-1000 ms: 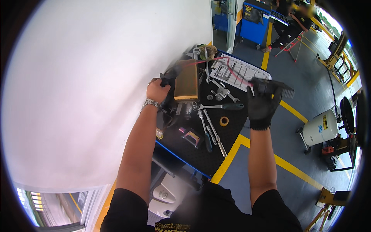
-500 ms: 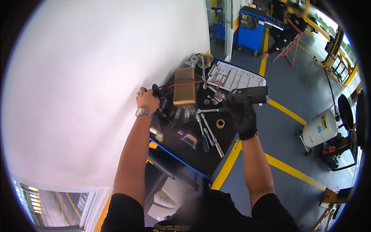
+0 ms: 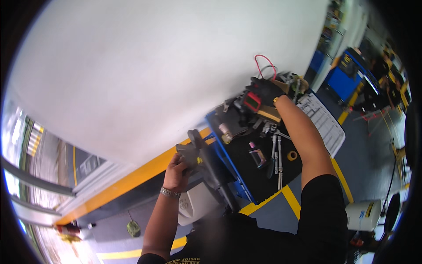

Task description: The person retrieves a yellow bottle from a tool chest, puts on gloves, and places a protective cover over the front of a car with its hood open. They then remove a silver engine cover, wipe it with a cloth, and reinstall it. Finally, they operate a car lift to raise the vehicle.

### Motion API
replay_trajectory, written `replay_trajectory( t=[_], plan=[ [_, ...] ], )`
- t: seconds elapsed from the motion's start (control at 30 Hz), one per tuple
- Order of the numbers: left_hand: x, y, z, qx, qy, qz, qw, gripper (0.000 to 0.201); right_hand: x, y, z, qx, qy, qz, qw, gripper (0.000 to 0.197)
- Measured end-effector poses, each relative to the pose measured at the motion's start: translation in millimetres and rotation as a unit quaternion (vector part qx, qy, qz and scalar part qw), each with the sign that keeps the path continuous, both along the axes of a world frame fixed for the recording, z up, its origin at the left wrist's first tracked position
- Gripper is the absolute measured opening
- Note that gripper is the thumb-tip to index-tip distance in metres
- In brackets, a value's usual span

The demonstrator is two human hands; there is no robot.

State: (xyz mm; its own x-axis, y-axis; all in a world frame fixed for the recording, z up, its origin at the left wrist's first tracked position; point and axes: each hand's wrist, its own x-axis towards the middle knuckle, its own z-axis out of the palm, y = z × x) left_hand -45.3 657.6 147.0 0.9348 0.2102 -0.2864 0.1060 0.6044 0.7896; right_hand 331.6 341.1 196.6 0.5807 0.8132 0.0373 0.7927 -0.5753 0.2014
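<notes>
Over the black tool cart [image 3: 263, 176], left hand [image 3: 178, 169] grip clamps a grey part [image 3: 190, 152].

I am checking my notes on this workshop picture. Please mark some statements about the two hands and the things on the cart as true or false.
1. The right hand wears a black glove. True.
2. The left hand wears a glove as well. False: it is bare, with a metal wristband.
3. The left hand holds a grey part beside the tool cart. True.
4. The right hand rests on the paper sheet. False: it reaches a small device with a red screen.
5. Wrenches lie on the cart's black top. True.
</notes>
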Motion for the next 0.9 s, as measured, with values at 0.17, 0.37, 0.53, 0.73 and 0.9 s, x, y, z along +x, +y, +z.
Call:
replay_trajectory(
  t=[0.17,0.37,0.53,0.73,0.9],
  plan=[
    [-65.8,-2.4,12.4,-0.145,-0.054,0.081,0.985,0.035,-27.1,6.3,-30.5,0.122,-0.232,-0.117,0.958,0.066],
    [-116.1,-18.8,12.0,-0.2,-0.085,0.078,0.973,0.035,-270.8,78.2,-5.9,0.449,0.16,0.096,0.874,0.055],
    [-144.7,-24.4,-30.3,-0.215,0.067,-0.075,0.971,0.041,-380.6,130.7,-104.9,0.395,0.742,-0.032,0.541,0.042],
    [-185.7,-18.0,-15.6,0.239,0.134,-0.119,0.954,0.026,-431.5,126.4,-100.7,0.405,0.795,-0.077,0.444,0.034],
    [-228.5,29.6,-57.9,-0.017,0.088,-0.032,0.995,0.024,-464.0,133.0,-91.6,0.408,0.672,-0.147,0.6,0.029]
  ],
)
